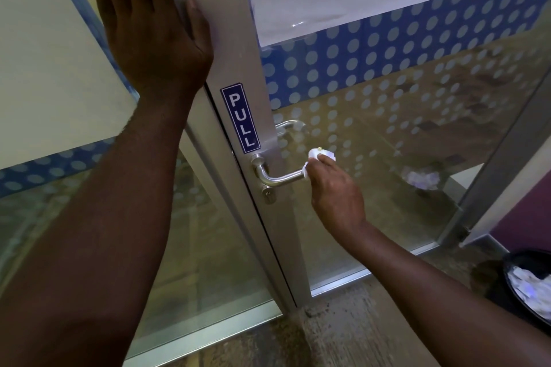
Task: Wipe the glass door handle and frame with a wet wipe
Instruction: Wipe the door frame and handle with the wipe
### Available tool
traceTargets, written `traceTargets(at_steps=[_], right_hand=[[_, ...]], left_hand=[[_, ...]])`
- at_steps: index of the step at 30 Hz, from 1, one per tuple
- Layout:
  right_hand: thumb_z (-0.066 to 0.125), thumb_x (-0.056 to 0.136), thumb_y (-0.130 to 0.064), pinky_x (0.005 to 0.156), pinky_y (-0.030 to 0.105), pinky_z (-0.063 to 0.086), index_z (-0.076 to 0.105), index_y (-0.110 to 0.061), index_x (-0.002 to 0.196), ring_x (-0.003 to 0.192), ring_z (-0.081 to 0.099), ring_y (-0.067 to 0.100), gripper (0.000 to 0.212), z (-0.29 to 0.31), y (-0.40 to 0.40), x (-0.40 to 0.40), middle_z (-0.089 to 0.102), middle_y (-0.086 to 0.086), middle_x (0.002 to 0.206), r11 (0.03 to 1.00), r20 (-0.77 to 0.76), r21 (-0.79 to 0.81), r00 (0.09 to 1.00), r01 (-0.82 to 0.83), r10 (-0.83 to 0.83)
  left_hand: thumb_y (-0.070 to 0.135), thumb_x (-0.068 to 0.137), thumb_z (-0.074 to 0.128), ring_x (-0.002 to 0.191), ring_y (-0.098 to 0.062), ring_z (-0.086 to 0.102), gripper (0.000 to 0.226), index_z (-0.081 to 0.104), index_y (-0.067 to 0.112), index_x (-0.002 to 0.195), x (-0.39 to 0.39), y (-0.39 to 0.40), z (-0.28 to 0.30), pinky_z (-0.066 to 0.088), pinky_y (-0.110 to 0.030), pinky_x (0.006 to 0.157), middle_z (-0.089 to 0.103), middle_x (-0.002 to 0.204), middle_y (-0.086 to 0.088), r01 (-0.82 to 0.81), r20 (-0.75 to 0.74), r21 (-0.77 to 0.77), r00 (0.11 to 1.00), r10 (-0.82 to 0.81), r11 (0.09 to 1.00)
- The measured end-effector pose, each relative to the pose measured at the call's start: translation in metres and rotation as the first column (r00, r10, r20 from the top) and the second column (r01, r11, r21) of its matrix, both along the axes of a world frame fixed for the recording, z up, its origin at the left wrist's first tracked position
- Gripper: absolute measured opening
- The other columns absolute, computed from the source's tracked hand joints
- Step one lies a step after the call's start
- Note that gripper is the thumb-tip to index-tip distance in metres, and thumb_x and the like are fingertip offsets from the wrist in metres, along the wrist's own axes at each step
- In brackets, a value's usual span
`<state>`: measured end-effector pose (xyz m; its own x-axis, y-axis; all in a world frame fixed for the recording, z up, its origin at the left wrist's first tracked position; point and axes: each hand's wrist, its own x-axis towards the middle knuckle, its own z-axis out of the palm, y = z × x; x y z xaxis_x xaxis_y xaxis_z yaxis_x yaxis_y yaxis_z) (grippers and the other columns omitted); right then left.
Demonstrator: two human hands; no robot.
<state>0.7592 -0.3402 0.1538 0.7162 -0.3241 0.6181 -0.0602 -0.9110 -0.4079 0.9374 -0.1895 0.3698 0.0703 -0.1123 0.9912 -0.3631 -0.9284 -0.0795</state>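
Observation:
A silver lever handle [275, 177] juts from the aluminium door frame [238, 48], just below a blue PULL sticker [241, 118]. My right hand [335, 191] is closed around the handle's free end, with a white wet wipe [320, 156] bunched between the fingers and the metal. My left hand [152, 24] lies flat, fingers spread, high on the frame and the panel beside it. The keyhole cylinder [268, 195] sits under the handle. The glass pane [402, 116] carries a pattern of frosted dots.
A black bin [518, 286] holding white crumpled paper stands on the floor at the lower right. A second handle [290, 125] shows through the glass on the far side. Speckled flooring [343, 334] runs along the door's base.

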Motion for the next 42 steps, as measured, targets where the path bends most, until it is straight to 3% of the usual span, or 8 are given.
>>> traceTargets(at_steps=[6,11,19,22,25,33,36,42], right_hand=[[0.051,0.093,-0.013,0.046,0.023,0.018,0.054,-0.017,0.085,0.065,0.04,0.016,0.01,0.011,0.001,0.004,0.052,-0.001,0.087,1.0,-0.164,-0.01,0.986,0.003,-0.004],[0.048,0.095,-0.021,0.057,0.029,0.03,0.054,-0.021,0.091,0.073,0.052,0.023,0.007,0.029,-0.016,0.011,0.048,-0.002,0.081,0.996,-0.265,0.045,0.962,0.08,-0.065],[0.049,0.092,-0.009,0.068,0.032,0.038,0.056,-0.02,0.104,0.08,0.045,0.02,0.018,0.057,-0.013,0.02,0.047,0.002,0.078,0.976,-0.486,-0.196,0.874,-0.097,-0.01],[0.049,0.089,-0.006,0.07,0.032,0.04,0.057,-0.014,0.11,0.077,0.05,0.021,0.024,0.071,0.009,0.031,0.05,0.001,0.072,0.943,-0.575,-0.306,0.815,-0.133,-0.071],[0.057,0.087,-0.012,0.069,0.032,0.049,0.059,-0.012,0.11,0.075,0.057,0.018,0.023,0.075,0.034,0.05,0.064,0.003,0.089,0.979,-0.659,-0.172,0.751,-0.113,-0.03],[0.057,0.093,-0.022,0.051,0.025,0.042,0.059,-0.011,0.088,0.06,0.052,0.012,0.012,0.077,0.047,0.077,0.056,0.001,0.074,0.928,-0.611,0.346,0.784,0.138,0.111],[0.061,0.091,-0.019,0.047,0.026,0.039,0.059,-0.011,0.084,0.066,0.058,0.016,0.011,0.076,0.056,0.073,0.06,0.002,0.075,0.937,-0.59,0.308,0.806,0.166,0.051],[0.057,0.09,-0.012,0.089,0.036,0.047,0.053,-0.01,0.113,0.087,0.061,0.022,0.023,0.059,0.049,0.048,0.065,0.005,0.091,0.995,-0.478,-0.007,0.874,-0.103,0.087]], left_hand=[[0.047,0.104,0.029,0.142,-0.041,0.033,0.064,0.037,-0.002,0.145,-0.002,0.0,0.002,-0.015,-0.019,0.115,0.037,0.151,-0.025,0.013,0.011,0.002,1.0,-0.013,1.0],[0.046,0.104,0.031,0.141,-0.041,0.035,0.063,0.039,-0.003,0.144,-0.003,-0.001,0.001,-0.014,-0.018,0.115,0.039,0.149,-0.026,0.026,0.035,-0.003,0.999,-0.026,1.0],[0.046,0.104,0.03,0.14,-0.042,0.036,0.064,0.04,-0.003,0.143,-0.005,-0.001,0.0,0.018,-0.04,0.12,0.04,0.148,-0.026,0.027,0.023,-0.011,0.999,-0.026,1.0],[0.047,0.104,0.03,0.14,-0.042,0.035,0.064,0.039,-0.003,0.144,-0.003,-0.002,0.0,0.007,-0.033,0.12,0.039,0.149,-0.025,0.027,0.034,-0.013,0.999,-0.027,1.0],[0.048,0.104,0.029,0.141,-0.041,0.034,0.065,0.038,-0.002,0.144,-0.001,-0.002,-0.001,-0.008,-0.024,0.117,0.039,0.15,-0.025,0.028,0.04,-0.012,0.999,-0.028,1.0],[0.044,0.103,0.037,0.137,-0.043,0.039,0.062,0.042,-0.004,0.142,0.002,-0.002,0.0,-0.012,-0.02,0.116,0.043,0.146,-0.027,0.022,0.077,-0.016,0.997,-0.021,1.0],[0.044,0.103,0.037,0.137,-0.043,0.039,0.062,0.042,-0.004,0.142,0.001,-0.002,0.0,-0.013,-0.019,0.116,0.043,0.146,-0.027,0.018,0.075,-0.012,0.997,-0.017,1.0],[0.049,0.104,0.031,0.141,-0.04,0.034,0.065,0.038,-0.001,0.145,0.002,-0.001,-0.001,-0.013,-0.02,0.116,0.038,0.15,-0.024,0.022,0.042,-0.008,0.999,-0.021,1.0]])
